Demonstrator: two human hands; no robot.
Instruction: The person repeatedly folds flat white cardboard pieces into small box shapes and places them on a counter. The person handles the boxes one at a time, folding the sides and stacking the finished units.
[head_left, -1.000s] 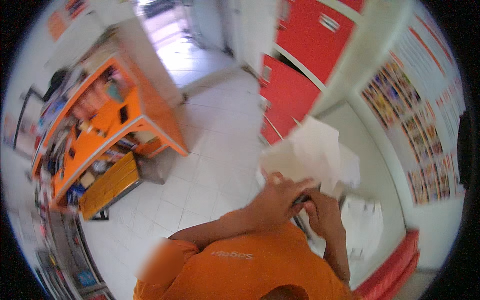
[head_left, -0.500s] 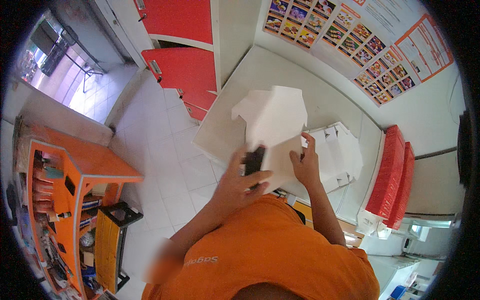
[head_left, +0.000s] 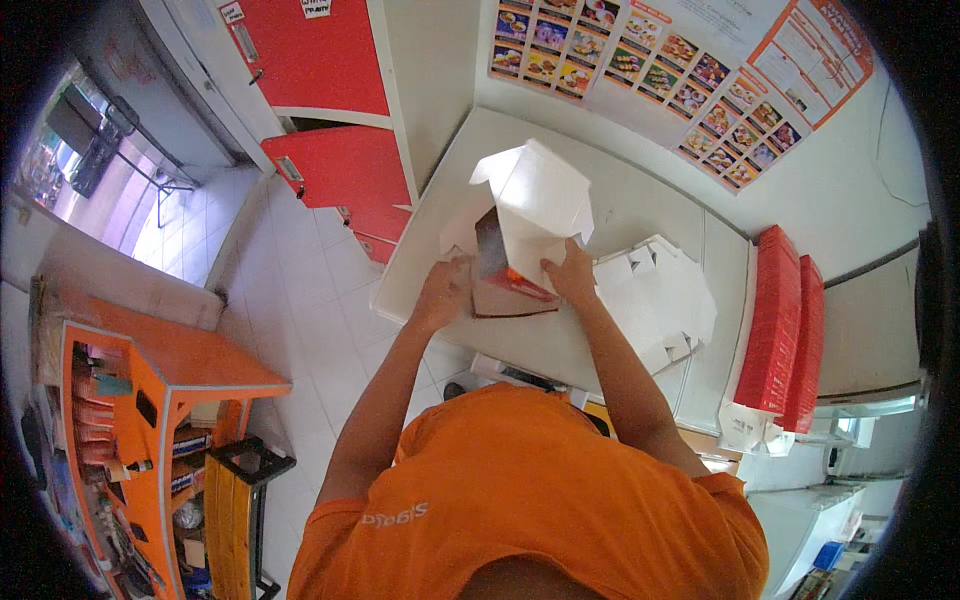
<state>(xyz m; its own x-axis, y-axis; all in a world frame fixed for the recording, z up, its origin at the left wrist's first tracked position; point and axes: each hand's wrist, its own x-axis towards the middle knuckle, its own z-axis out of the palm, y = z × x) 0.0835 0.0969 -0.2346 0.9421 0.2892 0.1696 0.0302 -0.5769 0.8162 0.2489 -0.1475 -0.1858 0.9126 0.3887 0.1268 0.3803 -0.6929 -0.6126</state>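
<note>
L hand (head_left: 440,297) shifted along carton (head_left: 545,195) abv tabletop (head_left: 640,205) nr red doors (head_left: 350,170).

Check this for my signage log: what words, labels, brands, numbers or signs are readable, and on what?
Orange shirt: lettering, not copied here.
Upper red door: paper labels, not copied.
Wall posters: headings not copied; captions too small.
Red stacks: markings too blurred.
White carton: no readable text.

Open tabletop (head_left: 640,205) stretches behind the white carton (head_left: 545,190); to its right, flat boxes (head_left: 655,305) block low passage.
</note>
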